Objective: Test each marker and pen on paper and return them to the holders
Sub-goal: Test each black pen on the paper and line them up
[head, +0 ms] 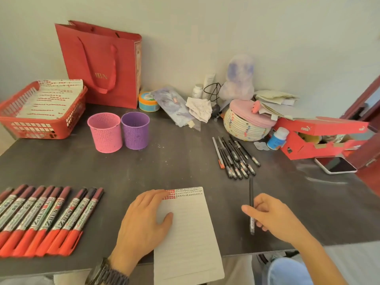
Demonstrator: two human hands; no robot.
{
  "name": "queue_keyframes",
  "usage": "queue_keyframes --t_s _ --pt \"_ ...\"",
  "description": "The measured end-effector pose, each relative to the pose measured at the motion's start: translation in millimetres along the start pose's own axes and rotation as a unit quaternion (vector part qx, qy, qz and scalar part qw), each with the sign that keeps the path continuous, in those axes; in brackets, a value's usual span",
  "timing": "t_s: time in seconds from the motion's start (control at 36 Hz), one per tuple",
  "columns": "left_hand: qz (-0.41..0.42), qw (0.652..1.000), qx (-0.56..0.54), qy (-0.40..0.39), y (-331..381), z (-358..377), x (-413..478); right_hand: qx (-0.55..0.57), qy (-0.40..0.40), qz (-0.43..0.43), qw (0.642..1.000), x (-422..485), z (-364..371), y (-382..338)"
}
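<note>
A lined sheet of paper lies at the table's front edge, with red and black test marks along its top. My left hand rests flat on its left side. My right hand pinches a black pen to the right of the paper, the pen standing almost upright. Several red-capped markers lie in a row at the left. A bunch of black pens lies further back on the right. A pink holder and a purple holder stand side by side behind the paper.
A red basket with marked sheets sits at the back left, a red gift bag behind the holders. A woven lidded basket, a red shoebox, a small bottle and a phone crowd the right.
</note>
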State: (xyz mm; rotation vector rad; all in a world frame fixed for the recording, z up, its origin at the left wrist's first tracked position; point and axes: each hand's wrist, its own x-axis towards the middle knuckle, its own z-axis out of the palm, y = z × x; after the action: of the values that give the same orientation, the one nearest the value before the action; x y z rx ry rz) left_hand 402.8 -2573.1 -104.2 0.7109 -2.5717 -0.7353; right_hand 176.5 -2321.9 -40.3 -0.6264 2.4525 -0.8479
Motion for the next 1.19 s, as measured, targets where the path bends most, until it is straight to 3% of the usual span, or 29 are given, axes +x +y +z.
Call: queue_keyframes --t_s 0.47,0.83,0.97,1.19 --pt "-0.002 1.0 0.022 -0.003 -0.5 0.9 -1.2 -0.051 0.05 0.014 0.997 3.9 7.3 3.8" --pt "-0.011 1.0 0.022 -0.019 5.0 -4.4 -0.9 -0.06 0.01 0.028 0.998 -5.4 7.2 4.4" --pt "-0.016 0.999 0.015 -0.027 3.2 -3.0 0.5 -0.076 0.054 0.024 0.995 1.5 5.2 -3.5" --pt "-0.031 0.999 0.016 -0.026 2.0 -0.2 1.1 -0.195 0.143 -0.071 0.968 63.1 18.6 -47.9"
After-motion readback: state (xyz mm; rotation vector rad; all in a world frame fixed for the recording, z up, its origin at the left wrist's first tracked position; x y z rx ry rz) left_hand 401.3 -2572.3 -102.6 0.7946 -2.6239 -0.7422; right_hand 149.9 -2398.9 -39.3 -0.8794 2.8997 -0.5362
